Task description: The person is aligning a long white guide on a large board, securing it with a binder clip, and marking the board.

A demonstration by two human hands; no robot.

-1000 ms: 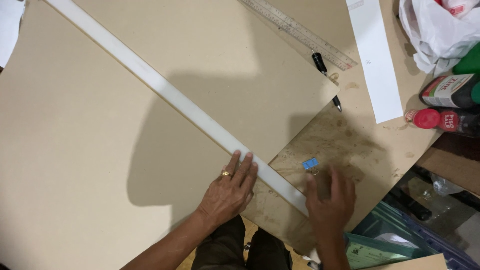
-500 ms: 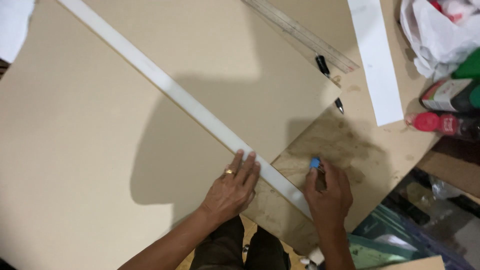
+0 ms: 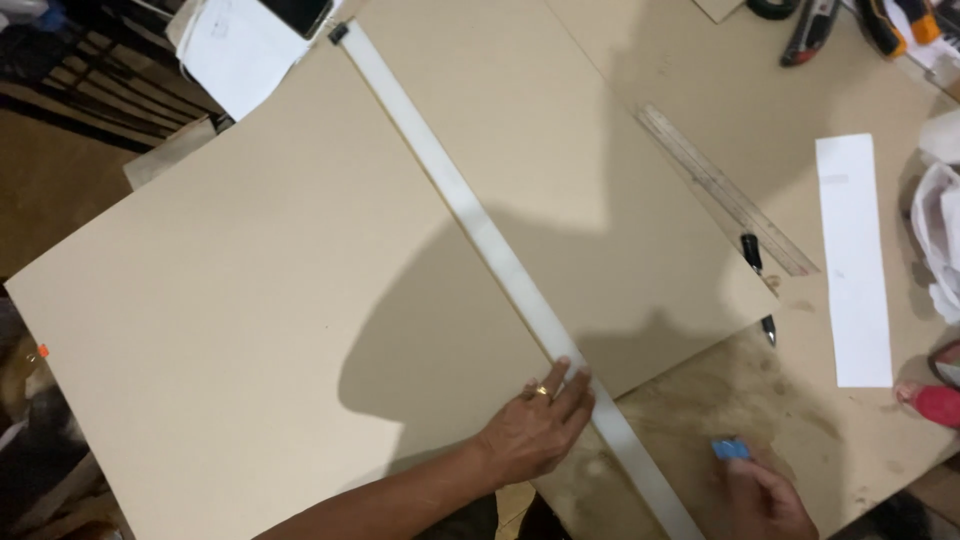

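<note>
My left hand (image 3: 538,425), with a ring on one finger, presses flat on the near end of a long white straightedge (image 3: 480,235). The straightedge lies diagonally across a large beige board (image 3: 300,300). My right hand (image 3: 765,495) is at the bottom right over the worn wooden tabletop (image 3: 720,400), its fingers closed round a small blue tool (image 3: 730,449) whose tip points up from the fist. It sits just right of the straightedge's lower end.
A metal ruler (image 3: 725,190) and a black pen (image 3: 752,255) lie on the board's right edge. A white paper strip (image 3: 853,260) lies beyond. Cutters (image 3: 810,30) sit top right, white papers (image 3: 240,45) top left, a red bottle cap (image 3: 935,403) at far right.
The view has tilted up and left, showing more of the board and the straightedge's far end. My right hand with the blue tool has dropped toward the frame's bottom. My left hand stays on the straightedge.
</note>
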